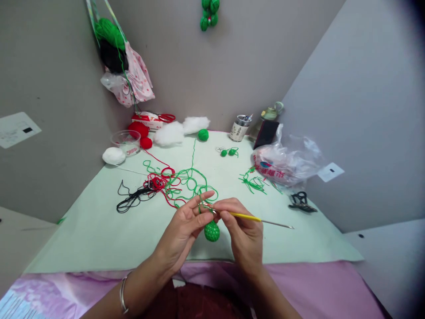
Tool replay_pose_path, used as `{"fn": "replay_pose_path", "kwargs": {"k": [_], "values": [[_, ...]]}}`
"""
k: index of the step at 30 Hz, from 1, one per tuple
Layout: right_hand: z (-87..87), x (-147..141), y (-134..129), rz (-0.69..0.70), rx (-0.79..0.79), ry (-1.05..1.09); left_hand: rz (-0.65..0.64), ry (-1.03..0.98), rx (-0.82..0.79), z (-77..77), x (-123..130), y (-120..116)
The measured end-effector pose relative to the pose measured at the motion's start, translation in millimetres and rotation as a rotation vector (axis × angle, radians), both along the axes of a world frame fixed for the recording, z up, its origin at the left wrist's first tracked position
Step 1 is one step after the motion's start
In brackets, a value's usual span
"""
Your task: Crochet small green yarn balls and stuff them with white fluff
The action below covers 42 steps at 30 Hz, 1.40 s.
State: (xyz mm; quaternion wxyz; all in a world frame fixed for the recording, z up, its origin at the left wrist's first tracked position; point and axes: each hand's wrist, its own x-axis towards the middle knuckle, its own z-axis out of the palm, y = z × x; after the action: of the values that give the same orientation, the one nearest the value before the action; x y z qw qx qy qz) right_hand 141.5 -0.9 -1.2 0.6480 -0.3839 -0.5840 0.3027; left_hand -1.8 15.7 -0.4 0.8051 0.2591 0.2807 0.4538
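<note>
Near the table's front edge, my left hand (pixel 186 223) pinches the top of a small green crocheted piece (pixel 211 231), which hangs rounded below the fingers. Green yarn (pixel 200 201) runs over the raised fingers of that hand. My right hand (pixel 244 232) grips a crochet hook (pixel 245 216) by its yellow handle; its metal rear end points right. The hook's working tip meets the yarn between both hands, and fingers partly hide it. Loose green yarn (pixel 191 181) lies in loops behind the hands, with a strand leading back to a green yarn ball (pixel 203 134).
Tangled red yarn (pixel 159 181) and black yarn (pixel 136 197) lie left. Behind them are a clear tub (pixel 128 144), white stuffing (pixel 169 134) and red scissors (pixel 166 118). On the right are green scraps (pixel 254 182), a plastic bag (pixel 282 161) and a black claw clip (pixel 302 202).
</note>
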Motion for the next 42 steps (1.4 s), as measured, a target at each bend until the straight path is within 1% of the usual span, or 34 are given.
{"fn": "replay_pose_path", "kwargs": {"k": [6,12,19,25,31,37,42], "values": [[-3.8,2,4,0.023,-0.078,0.049,-0.03,-0.028,-0.022,1.4,0,2],[-5.2,5,1,-0.016,-0.056,0.038,-0.019,-0.032,-0.038,1.3,-1,3],[-1.2,7,-5,0.071,-0.129,-0.007,-0.022,-0.036,-0.036,1.7,0,2],[0.2,5,-2,0.05,-0.102,-0.014,-0.015,-0.024,-0.028,0.5,-2,4],[0.0,3,0,0.037,-0.133,-0.018,-0.008,-0.039,-0.033,-3.5,-3,3],[-0.4,-1,1,0.086,-0.127,0.01,0.007,-0.061,-0.038,-4.0,-5,2],[-2.9,-4,1,0.071,-0.11,-0.018,0.015,-0.042,-0.02,-3.9,-7,3]]}}
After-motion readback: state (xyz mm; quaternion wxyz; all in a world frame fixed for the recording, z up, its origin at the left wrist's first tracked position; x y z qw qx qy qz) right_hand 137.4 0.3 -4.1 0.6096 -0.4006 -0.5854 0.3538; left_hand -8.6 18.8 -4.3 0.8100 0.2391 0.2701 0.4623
